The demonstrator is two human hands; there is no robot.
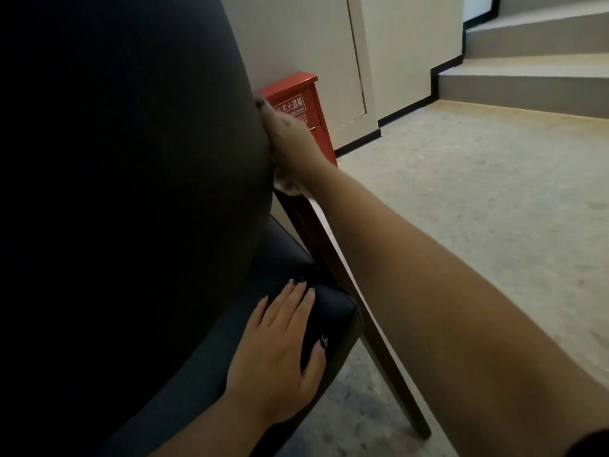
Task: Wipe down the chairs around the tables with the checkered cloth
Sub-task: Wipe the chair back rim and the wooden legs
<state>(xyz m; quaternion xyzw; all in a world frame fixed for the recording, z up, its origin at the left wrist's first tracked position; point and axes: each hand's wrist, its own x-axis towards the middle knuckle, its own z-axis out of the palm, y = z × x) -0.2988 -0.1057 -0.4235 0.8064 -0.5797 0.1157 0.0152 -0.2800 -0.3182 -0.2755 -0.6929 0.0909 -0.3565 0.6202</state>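
Observation:
A dark upholstered chair (131, 192) with a high rounded back fills the left of the head view. Its padded seat (333, 311) and a dark wooden leg (389, 367) show below. My right hand (290, 140) reaches across to the far edge of the chair back and presses the cloth (290, 188) against it. Only a small pale bunch of the cloth shows under my wrist; its pattern is blurred. My left hand (280, 351) lies flat on the corner of the seat, fingers straight.
A red fire extinguisher box (303, 103) stands against the pale wall just behind the chair. Grey steps (527, 74) rise at the upper right. Speckled beige floor (478, 199) spreads to the right of the chair.

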